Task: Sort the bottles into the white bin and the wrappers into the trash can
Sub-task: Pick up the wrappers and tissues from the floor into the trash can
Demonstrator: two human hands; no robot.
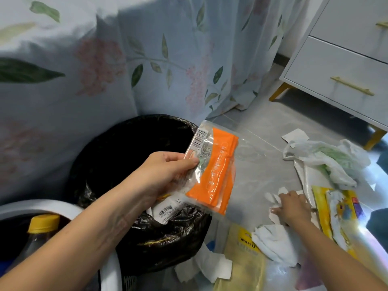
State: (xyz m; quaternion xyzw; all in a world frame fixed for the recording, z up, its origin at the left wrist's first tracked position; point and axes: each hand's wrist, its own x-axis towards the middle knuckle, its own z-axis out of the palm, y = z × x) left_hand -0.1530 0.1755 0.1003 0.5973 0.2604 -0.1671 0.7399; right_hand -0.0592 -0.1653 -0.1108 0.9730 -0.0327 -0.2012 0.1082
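My left hand (165, 173) grips an orange and clear plastic wrapper (216, 166) and holds it over the right rim of the trash can (126, 143), which is lined with a black bag and has labelled scraps inside. My right hand (294, 208) rests low on the floor, fingers on a torn white paper scrap (275, 198); whether it grasps the scrap is unclear. The white bin (42, 206) sits at the lower left, with a brown bottle with a yellow cap (42, 229) inside it.
Litter covers the floor at right: a crumpled white and green plastic bag (327, 160), yellow wrappers (336, 211), a beige WAITU packet (245, 261), white tissue (273, 242) and paper scraps. A floral curtain (126, 59) hangs behind the can. A white drawer cabinet (340, 66) stands at the upper right.
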